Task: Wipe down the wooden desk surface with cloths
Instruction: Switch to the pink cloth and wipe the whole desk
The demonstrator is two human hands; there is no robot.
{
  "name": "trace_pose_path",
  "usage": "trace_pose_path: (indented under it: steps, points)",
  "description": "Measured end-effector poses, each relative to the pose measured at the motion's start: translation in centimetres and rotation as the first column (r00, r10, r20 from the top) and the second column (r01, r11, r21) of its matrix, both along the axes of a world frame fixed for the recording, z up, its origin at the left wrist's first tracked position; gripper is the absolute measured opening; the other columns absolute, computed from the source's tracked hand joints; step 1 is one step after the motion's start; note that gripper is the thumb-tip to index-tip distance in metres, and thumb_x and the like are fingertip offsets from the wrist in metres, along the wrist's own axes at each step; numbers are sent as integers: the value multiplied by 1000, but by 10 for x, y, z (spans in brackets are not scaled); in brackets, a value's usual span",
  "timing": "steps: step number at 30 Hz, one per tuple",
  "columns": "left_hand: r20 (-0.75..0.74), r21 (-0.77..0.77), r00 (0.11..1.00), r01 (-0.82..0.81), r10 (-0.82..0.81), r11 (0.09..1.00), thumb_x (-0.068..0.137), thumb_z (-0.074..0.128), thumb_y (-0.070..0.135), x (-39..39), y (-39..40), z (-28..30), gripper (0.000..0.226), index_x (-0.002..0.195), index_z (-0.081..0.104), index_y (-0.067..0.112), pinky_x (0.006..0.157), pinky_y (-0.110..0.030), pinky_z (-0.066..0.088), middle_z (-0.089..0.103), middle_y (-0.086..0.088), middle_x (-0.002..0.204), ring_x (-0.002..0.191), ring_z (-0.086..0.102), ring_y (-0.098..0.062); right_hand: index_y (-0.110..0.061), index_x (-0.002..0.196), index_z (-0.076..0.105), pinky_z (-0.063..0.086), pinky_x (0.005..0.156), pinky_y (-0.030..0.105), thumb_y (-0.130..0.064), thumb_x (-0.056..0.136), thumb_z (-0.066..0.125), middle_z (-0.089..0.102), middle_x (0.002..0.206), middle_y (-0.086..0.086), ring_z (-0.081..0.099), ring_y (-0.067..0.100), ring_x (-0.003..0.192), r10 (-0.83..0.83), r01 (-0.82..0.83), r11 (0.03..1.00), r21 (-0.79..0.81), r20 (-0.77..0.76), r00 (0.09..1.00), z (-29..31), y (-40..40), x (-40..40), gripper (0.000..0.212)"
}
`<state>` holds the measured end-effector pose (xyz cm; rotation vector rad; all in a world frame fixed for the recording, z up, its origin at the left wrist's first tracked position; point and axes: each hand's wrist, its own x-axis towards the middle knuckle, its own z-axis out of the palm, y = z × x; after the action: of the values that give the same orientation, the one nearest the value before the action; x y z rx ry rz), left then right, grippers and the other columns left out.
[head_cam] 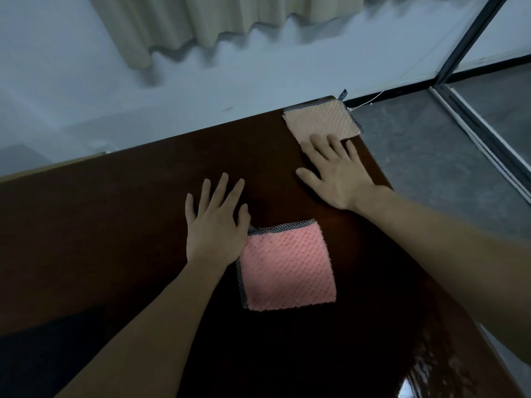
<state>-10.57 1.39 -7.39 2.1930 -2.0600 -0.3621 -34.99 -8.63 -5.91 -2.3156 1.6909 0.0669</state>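
Seen from the head camera, looking down: a dark wooden desk fills the lower part of the view, its long edge running from lower left to upper right. The left hand lies flat on the wood, palm down, fingers straight and slightly spread, pointing away from the person. Just to the right of that hand, touching the base of its thumb, lies a pink cloth, roughly square and flat, with a dark stitched border along its far and left edges; it sits slightly rotated, its corners turned a little clockwise. The right hand reaches further out, also flat with fingers straight and spread, thumb out to the left. Its fingertips rest on the near edge of a beige cloth, which lies just beyond the hand at the desk's far right corner, also nearly square, dark-bordered, a small loop sticking out past the corner.
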Motion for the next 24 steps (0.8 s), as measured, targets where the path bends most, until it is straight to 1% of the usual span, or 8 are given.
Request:
trace_pose_path:
  steps: [3, 6, 11, 13, 16, 18, 20, 24]
  points:
    - [6, 12, 1000, 7, -7, 1000, 104, 17, 51, -2, 0, 1, 58, 160, 11, 40, 125, -49, -9, 0, 9, 170, 156, -10, -18, -29, 163, 7, -10, 125, 45, -60, 104, 20, 0, 171, -5, -11, 23, 156, 17, -18, 1000, 15, 70, 997, 6, 40, 12, 68]
    - [-8, -3, 1000, 24, -24, 1000, 105, 18, 49, -2, 1, 4, 57, 161, 13, 38, 125, -49, -8, 3, 7, 170, 156, -7, -20, -31, 163, 4, -12, 125, 44, -60, 104, 21, -4, 170, -7, -14, 19, 155, 34, -38, 998, 46, 82, 996, 13, 79, 30, 68]
    - [-212, -100, 976, 35, -56, 994, 107, 32, 34, 9, 9, 8, 47, 154, 38, 31, 126, -50, -1, 22, 6, 167, 156, 6, -17, -33, 162, 3, -16, 123, 45, -63, 103, 20, -6, 170, -8, -19, 18, 154, 111, -114, 992, 58, 58, 992, 17, 137, 57, 69]
    - [-222, -124, 972, 46, -73, 991, 107, 34, 33, 18, 15, 10, 46, 152, 41, 30, 126, -51, 2, 26, 6, 166, 156, 8, -17, -34, 162, 0, -20, 121, 49, -65, 102, 18, -9, 169, -8, -22, 19, 153, 161, -161, 985, 68, 7, 987, 12, 152, 62, 69]
    - [-154, -56, 984, 84, -92, 995, 107, 33, 37, 35, 25, 12, 49, 156, 33, 32, 126, -50, 1, 19, 7, 168, 156, 4, -18, -38, 159, -11, -24, 117, 58, -66, 98, 4, -15, 168, -4, -24, 28, 152, 182, -181, 983, 25, -84, 980, 5, 164, 66, 69]
    - [-97, 1, 990, 104, -103, 995, 107, 30, 40, 44, 31, 11, 52, 159, 24, 33, 126, -48, 0, 11, 6, 169, 156, -1, -19, -41, 157, -14, -24, 116, 59, -66, 95, -2, -16, 167, 0, -24, 33, 151, 174, -174, 985, 8, -109, 979, 1, 166, 70, 68]
    - [-41, 27, 991, 132, -130, 991, 107, 27, 41, 49, 36, 7, 55, 161, 16, 33, 127, -46, -1, 4, 6, 170, 156, -4, -19, -42, 157, -15, -20, 118, 59, -68, 94, -2, -19, 166, 2, -23, 35, 152, 168, -167, 986, 16, -115, 979, -2, 167, 75, 69]
    - [17, 36, 990, 141, -142, 989, 107, 22, 44, 46, 35, 6, 57, 161, 8, 34, 127, -48, -1, -2, 6, 170, 156, -7, -20, -47, 153, -25, -16, 120, 61, -78, 92, -3, -28, 163, -3, -25, 35, 151, 164, -162, 986, 26, -164, 973, -3, 159, 79, 72]
